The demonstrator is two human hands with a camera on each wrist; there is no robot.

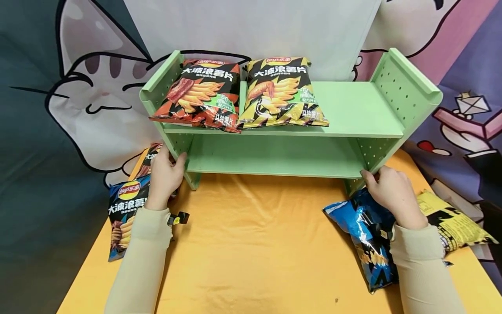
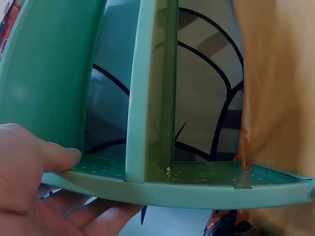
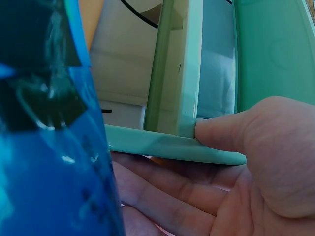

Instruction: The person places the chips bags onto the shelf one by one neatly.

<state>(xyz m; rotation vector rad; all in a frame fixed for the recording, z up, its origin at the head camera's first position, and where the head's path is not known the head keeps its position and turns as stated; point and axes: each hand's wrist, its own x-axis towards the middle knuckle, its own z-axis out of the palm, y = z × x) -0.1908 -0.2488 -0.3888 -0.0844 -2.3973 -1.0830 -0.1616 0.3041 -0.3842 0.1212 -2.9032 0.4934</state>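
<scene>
A light green two-tier shelf (image 1: 270, 155) with perforated side panels stands at the back of the yellow-covered table. My left hand (image 1: 166, 181) grips the front edge of its left panel. In the left wrist view the thumb (image 2: 64, 156) lies inside the panel and the fingers outside. Low on the right panel my right hand (image 1: 394, 196) pinches the edge, thumb (image 3: 221, 130) inside, fingers beneath. A red potato chip bag (image 1: 201, 93) and a yellow potato chip bag (image 1: 280, 93) lean side by side on the upper tier.
Left of the shelf lie a blue chip bag (image 1: 127, 209) and, partly hidden by my hand, a red one (image 1: 150, 159). Under my right forearm are another blue chip bag (image 1: 370, 240) and a yellow chip bag (image 1: 455, 218). A cartoon-printed cloth (image 1: 102, 113) hangs behind.
</scene>
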